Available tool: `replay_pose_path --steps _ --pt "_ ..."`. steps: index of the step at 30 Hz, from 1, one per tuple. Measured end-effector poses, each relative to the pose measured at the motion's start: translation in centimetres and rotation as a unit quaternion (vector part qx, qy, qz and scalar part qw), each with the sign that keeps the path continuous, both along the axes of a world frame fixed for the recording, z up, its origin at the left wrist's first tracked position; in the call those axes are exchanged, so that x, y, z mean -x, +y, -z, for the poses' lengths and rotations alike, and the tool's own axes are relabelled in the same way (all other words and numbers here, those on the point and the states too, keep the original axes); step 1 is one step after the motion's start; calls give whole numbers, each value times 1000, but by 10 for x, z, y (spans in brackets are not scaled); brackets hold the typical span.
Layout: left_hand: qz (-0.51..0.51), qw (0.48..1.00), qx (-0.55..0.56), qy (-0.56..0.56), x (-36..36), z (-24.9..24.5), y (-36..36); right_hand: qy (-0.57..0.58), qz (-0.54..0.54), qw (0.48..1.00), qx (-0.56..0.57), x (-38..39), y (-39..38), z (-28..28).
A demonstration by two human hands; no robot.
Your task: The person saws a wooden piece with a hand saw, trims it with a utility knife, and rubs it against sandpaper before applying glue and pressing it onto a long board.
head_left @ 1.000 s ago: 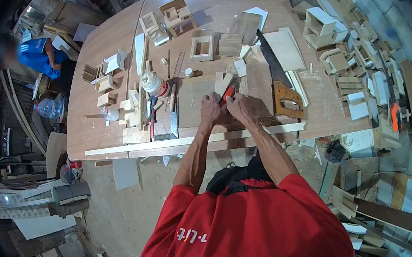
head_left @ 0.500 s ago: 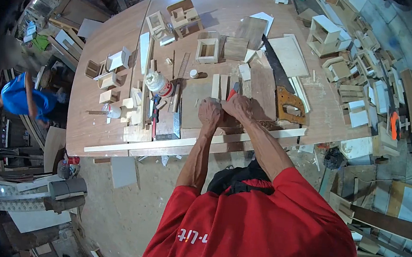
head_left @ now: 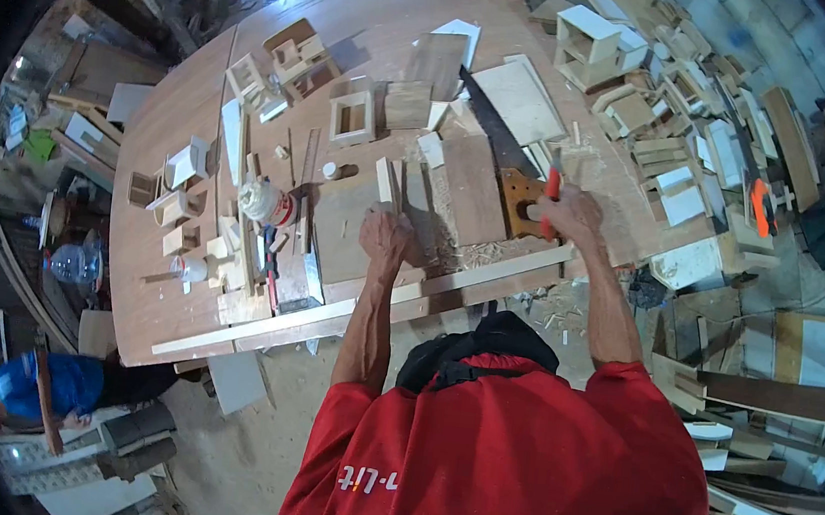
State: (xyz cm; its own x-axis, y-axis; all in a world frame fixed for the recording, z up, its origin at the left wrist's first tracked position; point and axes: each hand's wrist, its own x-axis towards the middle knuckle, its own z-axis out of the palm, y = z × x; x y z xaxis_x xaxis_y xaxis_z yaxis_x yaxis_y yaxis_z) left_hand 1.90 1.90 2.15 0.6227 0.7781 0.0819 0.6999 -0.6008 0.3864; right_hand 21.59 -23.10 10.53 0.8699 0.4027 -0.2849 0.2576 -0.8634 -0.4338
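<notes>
My left hand (head_left: 387, 235) is closed on the near end of a pale narrow wood strip (head_left: 385, 182), which lies beside a darker strip on a flat board (head_left: 339, 230). Away to the right, my right hand (head_left: 574, 214) grips a red-handled tool (head_left: 553, 187) with a grey end pointing away from me. Its fingers are right at the wooden handle of a handsaw (head_left: 516, 200). The saw's dark blade runs toward the far side, along a brown wooden panel (head_left: 475, 189). Wood shavings (head_left: 481, 256) lie at the panel's near end.
A long pale batten (head_left: 346, 313) runs along the near table edge. To the left stand a glue jar (head_left: 267, 202), a metal square (head_left: 311, 272) and small wooden furniture models (head_left: 298, 56). Wood pieces crowd the right. A person in blue (head_left: 52, 389) is at lower left.
My right hand has moved right with the red-handled tool, from beside my left hand to the saw handle. My left hand stays on the strip. The view has shifted; the person in blue appears lower.
</notes>
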Motion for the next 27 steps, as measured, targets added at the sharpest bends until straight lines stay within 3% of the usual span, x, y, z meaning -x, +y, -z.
replay_pose_path --steps 2,4,5,9,11,14,17,19,21,23,27 --pt "-1 998 -59 -21 0 -3 -6 16 0 999 36 -21 -30 4" --pt "-12 997 -64 -30 0 6 -6 -89 14 991 97 -38 -51 29" --pt "-27 996 -68 -41 0 12 -7 -86 20 991 97 -44 -59 36" --pt "26 997 -51 -50 -17 -31 -29 -64 -3 990 123 -64 -77 52" --pt "119 980 -24 -156 -51 -51 -56 -75 -21 988 134 -74 -80 60" --pt "238 959 -20 -150 -101 -78 -107 -50 -15 990 133 -77 -80 62" --pt "332 934 -2 -129 -149 -65 -149 -95 22 990 98 -67 -81 47" --pt "334 938 4 -96 -173 -63 -178 -142 88 985 41 -58 -86 47" --pt "334 940 9 -62 -187 -60 -199 -115 125 985 12 -47 -93 46" --pt "331 944 6 4 -195 -54 -216 -114 157 977 -87 -43 -100 54" --pt "332 943 -17 34 -210 -26 -231 -64 127 976 -165 -43 -100 64"
